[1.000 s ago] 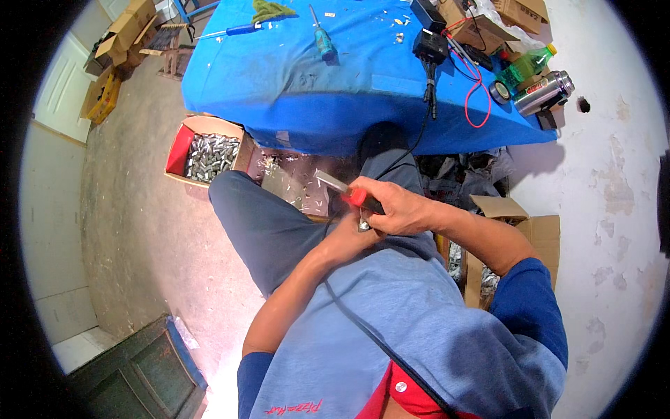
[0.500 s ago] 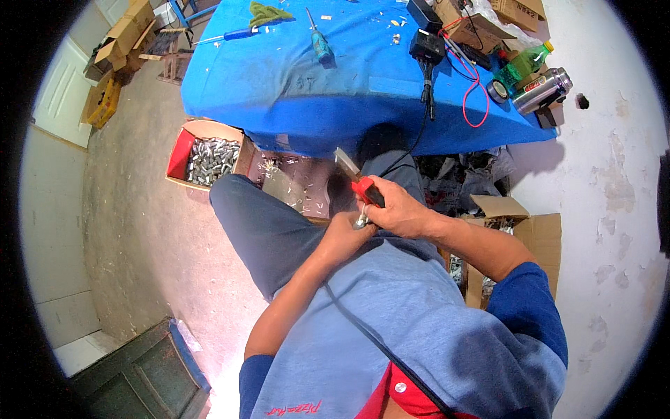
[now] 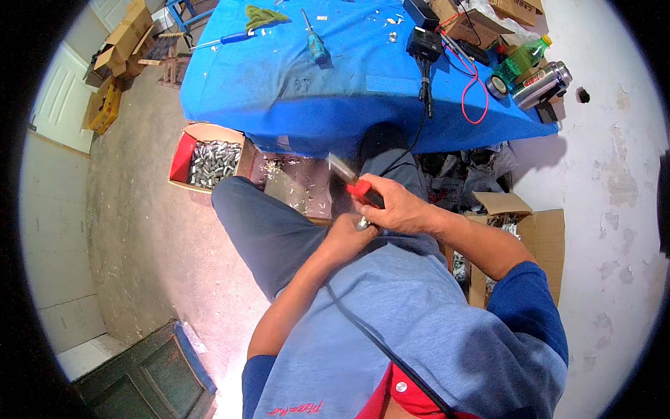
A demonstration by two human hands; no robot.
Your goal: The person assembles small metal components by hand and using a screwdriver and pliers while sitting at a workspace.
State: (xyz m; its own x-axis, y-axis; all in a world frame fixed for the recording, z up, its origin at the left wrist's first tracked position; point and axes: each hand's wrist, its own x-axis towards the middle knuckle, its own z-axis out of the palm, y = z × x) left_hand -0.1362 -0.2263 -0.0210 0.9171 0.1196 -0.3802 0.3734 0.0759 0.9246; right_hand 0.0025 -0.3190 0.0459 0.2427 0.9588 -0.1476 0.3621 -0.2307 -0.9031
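My right hand (image 3: 396, 206) is closed round the red and black handle of a utility knife (image 3: 359, 188). The knife's metal blade points up and to the left, away from my body. Close beside it, in front of my belly, my left hand (image 3: 347, 239) is closed on a small shiny metal part (image 3: 363, 223). Only one end of that part shows between the two hands; the fingers cover the rest. Both hands are nearly touching, above my lap.
Ahead is a blue-covered table (image 3: 279, 126) bearing screwdrivers (image 3: 317, 47), a green cloth (image 3: 265, 15), black adapters with cables (image 3: 424, 45), a green bottle (image 3: 520, 63) and a steel flask (image 3: 541, 85). A box of metal parts (image 3: 214, 162) stands left; an opened carton (image 3: 544, 241) stands right.
The knife has tipped slightly left and down, its blade a little blurred. Both hands keep their hold and have hardly moved.
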